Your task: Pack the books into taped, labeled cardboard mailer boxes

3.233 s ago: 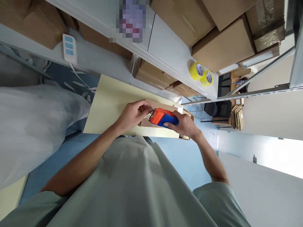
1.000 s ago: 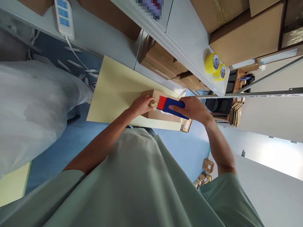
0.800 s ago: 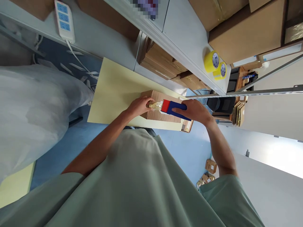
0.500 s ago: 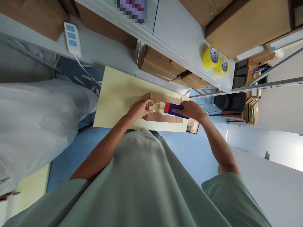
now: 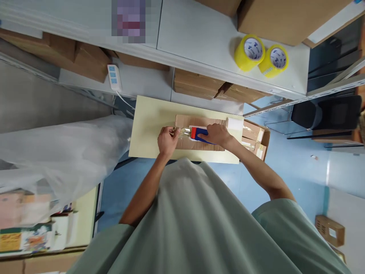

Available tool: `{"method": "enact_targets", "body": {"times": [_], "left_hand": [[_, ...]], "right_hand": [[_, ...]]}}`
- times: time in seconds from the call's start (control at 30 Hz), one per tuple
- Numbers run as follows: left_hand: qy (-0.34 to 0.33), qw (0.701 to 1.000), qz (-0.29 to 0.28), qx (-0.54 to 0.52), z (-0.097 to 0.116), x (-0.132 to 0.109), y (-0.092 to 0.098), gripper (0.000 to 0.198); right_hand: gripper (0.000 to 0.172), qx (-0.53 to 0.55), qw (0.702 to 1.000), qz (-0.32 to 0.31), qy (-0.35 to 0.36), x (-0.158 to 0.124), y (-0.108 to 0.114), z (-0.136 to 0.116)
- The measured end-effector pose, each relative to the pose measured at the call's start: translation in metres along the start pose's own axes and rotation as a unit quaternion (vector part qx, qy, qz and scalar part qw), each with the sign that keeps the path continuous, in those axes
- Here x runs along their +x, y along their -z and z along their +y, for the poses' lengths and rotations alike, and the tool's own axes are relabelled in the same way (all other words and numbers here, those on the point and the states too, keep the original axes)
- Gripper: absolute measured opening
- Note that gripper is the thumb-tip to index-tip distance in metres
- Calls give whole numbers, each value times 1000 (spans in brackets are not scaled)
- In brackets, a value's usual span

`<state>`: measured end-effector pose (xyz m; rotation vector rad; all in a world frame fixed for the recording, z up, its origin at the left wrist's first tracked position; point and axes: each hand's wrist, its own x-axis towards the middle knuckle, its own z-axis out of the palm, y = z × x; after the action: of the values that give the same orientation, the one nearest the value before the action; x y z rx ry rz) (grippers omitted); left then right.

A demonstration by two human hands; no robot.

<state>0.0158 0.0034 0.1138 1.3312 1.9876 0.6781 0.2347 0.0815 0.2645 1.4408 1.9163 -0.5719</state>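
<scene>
A long brown cardboard box lies on the pale yellow table top. My right hand grips a blue-and-red tape dispenser from above, over the middle of the box. A strip of clear, shiny tape runs from the dispenser's red end to the box's left end. There my left hand is closed, thumb and forefinger pinched at the tape's end. A white patch shows around the dispenser, partly hidden by it.
The pale yellow table stands against a grey shelf. Two yellow tape rolls sit on the shelf, with cartons below. A white power strip lies left. A white block and an open carton are right.
My view has shifted and tilted. My right hand has brought the dispenser slightly left relative to the box. My left hand stays at the box's left end, its fingers closed more tightly.
</scene>
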Motion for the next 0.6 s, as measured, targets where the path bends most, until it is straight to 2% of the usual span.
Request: {"method": "enact_targets", "body": {"times": [0.17,0.27,0.37,0.47,0.6], "left_hand": [[19,995,96,11,0,-4,-15,27],[25,991,127,16,-3,-3,-20,25],[24,989,143,33,-6,-1,-22,24],[17,987,151,43,-8,-1,-23,24],[20,985,160,54,-11,0,-23,26]], "right_hand": [[67,30,999,1,45,6,-4,11],[68,53,996,-3,66,5,1,20],[64,82,992,-7,91,-5,7,41],[59,107,990,3,96,-22,8,86],[65,150,986,-42,65,-46,-2,170]]}}
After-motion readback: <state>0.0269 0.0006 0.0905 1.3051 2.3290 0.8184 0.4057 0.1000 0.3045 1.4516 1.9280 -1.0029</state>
